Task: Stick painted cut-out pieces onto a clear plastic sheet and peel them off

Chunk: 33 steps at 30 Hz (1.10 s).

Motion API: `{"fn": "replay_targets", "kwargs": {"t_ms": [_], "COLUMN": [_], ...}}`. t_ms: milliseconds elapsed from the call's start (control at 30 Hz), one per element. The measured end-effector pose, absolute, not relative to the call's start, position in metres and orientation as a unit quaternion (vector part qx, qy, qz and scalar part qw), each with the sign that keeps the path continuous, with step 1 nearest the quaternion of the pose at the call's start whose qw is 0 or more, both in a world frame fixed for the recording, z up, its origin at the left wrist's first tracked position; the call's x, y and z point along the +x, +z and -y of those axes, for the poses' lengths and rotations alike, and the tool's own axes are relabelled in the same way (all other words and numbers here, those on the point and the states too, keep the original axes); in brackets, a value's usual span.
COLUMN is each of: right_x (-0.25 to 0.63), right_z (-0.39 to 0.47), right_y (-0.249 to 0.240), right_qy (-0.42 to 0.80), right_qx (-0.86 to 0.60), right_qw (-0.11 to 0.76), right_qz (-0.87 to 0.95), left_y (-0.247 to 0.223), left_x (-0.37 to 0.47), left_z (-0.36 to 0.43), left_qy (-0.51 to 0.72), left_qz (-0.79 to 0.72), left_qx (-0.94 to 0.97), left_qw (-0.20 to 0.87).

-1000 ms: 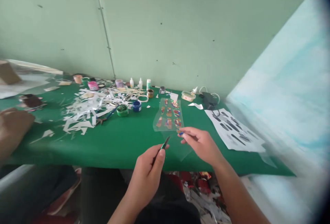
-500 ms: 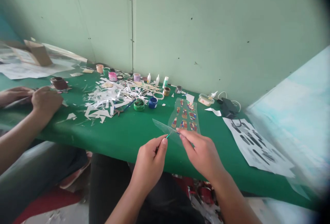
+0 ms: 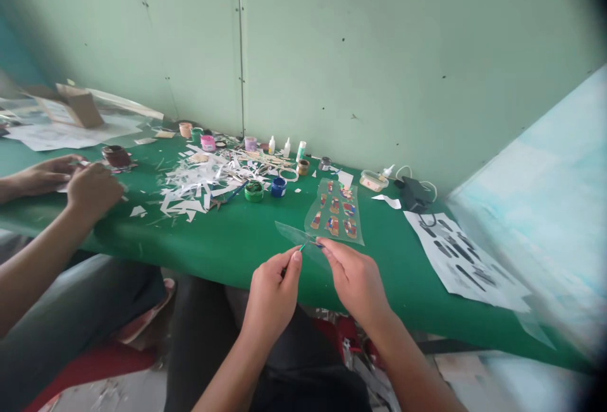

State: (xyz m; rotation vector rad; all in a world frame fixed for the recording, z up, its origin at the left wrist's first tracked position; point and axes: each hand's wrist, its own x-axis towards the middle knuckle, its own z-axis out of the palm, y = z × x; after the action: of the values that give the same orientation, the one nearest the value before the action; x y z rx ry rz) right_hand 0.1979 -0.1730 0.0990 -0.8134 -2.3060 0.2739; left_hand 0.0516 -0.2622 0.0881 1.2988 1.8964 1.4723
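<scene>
My left hand (image 3: 275, 289) pinches a thin green-tipped stick (image 3: 302, 248) between thumb and fingers, above the front part of the green table. Beside it on the right, my right hand (image 3: 353, 273) is closed on a clear plastic sheet (image 3: 291, 233), which sticks out to the left over the stick's tip. A small dark blue bit shows at the right fingertips. Just behind my hands, a clear sheet with several coloured painted pieces (image 3: 334, 206) lies flat on the table.
Green (image 3: 254, 191) and blue (image 3: 278, 187) paint jars stand behind my hands, left of the painted sheet. White paper scraps (image 3: 190, 181) are heaped further left. Another person's hands (image 3: 92, 191) work at the far left. A black-marked paper (image 3: 455, 251) lies right, near a black adapter (image 3: 416, 194).
The view has shifted slightly. My hands keep the same holds and sit a little further left in the picture. The other person's hands have moved slightly apart.
</scene>
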Motion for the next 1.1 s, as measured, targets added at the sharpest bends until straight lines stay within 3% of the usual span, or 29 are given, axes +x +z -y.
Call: {"fn": "replay_targets", "kwargs": {"t_ms": [200,667,1100], "right_x": [0.207,0.202,0.199], "right_z": [0.174,0.174,0.180], "right_y": [0.093,0.084,0.090], "right_qy": [0.079,0.043,0.158], "right_qx": [-0.320,-0.352,-0.346], "right_qw": [0.385,0.367,0.389], "right_qz": [0.862,0.860,0.839], "left_y": [0.084,0.066,0.057], "left_x": [0.064,0.064,0.047], "left_z": [0.259,0.247,0.246], "left_qy": [0.497,0.495,0.515], "left_qz": [-0.704,-0.736,-0.748], "left_qx": [0.479,0.435,0.388], "left_qw": [0.165,0.154,0.157]}}
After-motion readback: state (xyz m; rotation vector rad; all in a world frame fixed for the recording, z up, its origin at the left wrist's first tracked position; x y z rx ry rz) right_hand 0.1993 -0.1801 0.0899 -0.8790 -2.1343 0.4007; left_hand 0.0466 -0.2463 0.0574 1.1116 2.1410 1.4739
